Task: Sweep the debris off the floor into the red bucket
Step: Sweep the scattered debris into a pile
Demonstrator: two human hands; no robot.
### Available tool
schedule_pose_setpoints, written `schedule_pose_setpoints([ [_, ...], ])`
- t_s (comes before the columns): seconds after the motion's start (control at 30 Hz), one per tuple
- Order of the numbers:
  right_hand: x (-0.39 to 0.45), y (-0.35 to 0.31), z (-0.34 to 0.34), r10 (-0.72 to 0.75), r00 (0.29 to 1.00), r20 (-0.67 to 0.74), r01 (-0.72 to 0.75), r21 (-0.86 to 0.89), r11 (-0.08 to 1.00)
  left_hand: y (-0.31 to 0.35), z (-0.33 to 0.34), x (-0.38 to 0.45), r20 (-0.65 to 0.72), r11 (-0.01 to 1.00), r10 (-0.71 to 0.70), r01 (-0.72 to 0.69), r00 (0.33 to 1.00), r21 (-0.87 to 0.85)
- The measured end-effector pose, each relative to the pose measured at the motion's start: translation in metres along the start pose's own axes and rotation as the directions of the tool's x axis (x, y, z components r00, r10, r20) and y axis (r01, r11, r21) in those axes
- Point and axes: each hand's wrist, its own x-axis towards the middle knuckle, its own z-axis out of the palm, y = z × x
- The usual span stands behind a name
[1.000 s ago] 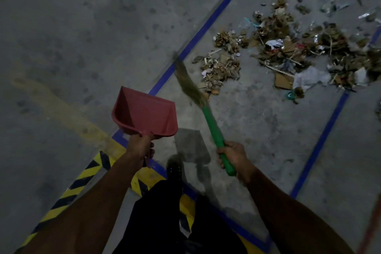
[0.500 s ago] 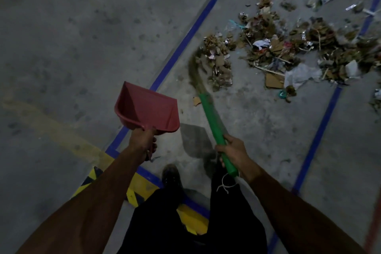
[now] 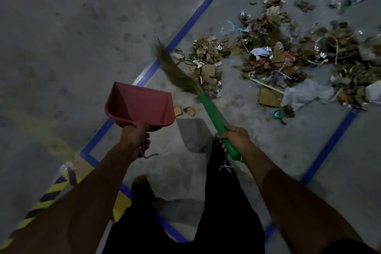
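Since half a second ago the broom [image 3: 198,97] has swung its bristles out to the left, away from the near clump of debris [image 3: 208,64], so that the brush tip now crosses the blue floor line [image 3: 191,20] at centre frame; the red dustpan [image 3: 140,105] has kept its place beside it.

The right hand [image 3: 235,140], at lower centre right, is curled round the lower end of the broom's green handle, fingers wrapped over it and thumb on the near side. The handle runs up and to the left from the fist to the brown bristles, which fan toward upper centre. A bit of white string hangs below the handle's end.

The left hand [image 3: 135,140], at lower centre left, grips the dustpan's handle from behind; the fingers are closed round it, and the pan's open mouth faces up and away, tilted toward the upper left. The pan appears held off the floor, though the dim light makes this hard to tell, and its inside looks bare.

Just right of the pan lie a few small cardboard scraps [image 3: 185,111] on the grey concrete floor [image 3: 61,37]. The main spread of debris, torn cardboard, foil, paper and plastic, fills the upper right of the frame. A second blue line [image 3: 329,146] runs along the right side. Yellow-and-black hazard tape [image 3: 47,198] sits at lower left. The person's dark trousers and a shoe [image 3: 142,187] fill the bottom centre.
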Motion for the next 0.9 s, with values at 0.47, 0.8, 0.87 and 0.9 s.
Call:
schedule_pose_setpoints([
  [0.47, 0.088, -0.119, -0.122, 0.076, 0.997, 0.015, -0.077, 0.317, 0.945, 0.088, 0.14, -0.004, -0.033, 0.997, 0.012, -0.009, 0.999, 0.078],
  [0.8, 0.12, -0.176, -0.198, 0.097, 0.99, -0.103, -0.016, 0.604, 0.797, 0.093, 0.172, 0.005, -0.06, 0.995, 0.017, -0.011, 0.998, 0.104],
  [0.87, 0.122, -0.183, -0.211, 0.096, 0.984, -0.151, 0.023, 0.636, 0.771, 0.093, 0.177, 0.004, -0.051, 0.994, 0.024, -0.018, 0.998, 0.108],
  [0.9, 0.124, -0.185, -0.218, 0.097, 0.979, -0.181, 0.043, 0.641, 0.767, 0.093, 0.179, 0.003, -0.047, 0.993, 0.025, -0.019, 0.999, 0.114],
])
